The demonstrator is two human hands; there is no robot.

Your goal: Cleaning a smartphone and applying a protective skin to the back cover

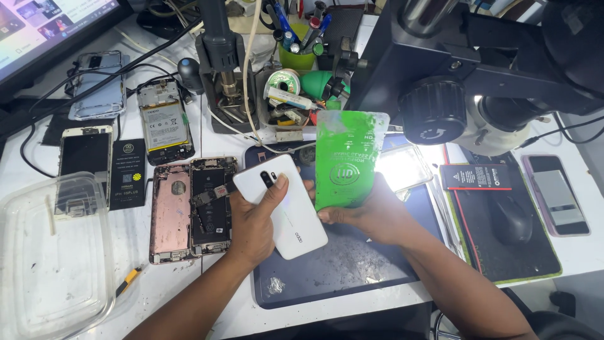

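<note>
White phone back-up, tilted, over dark blue mat; green screen-protector sheet upright beside it, touching.

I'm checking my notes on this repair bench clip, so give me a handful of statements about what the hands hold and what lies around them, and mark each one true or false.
1. The left hand holds a white phone with its back and camera facing up. True.
2. The right hand holds a black battery. False: it holds a green flat packet.
3. An opened pink phone lies on the table left of the left hand. True.
4. The clear plastic box sits at the far right of the bench. False: it is at the near left.
5. A computer mouse rests on a dark pad to the right. True.
</note>
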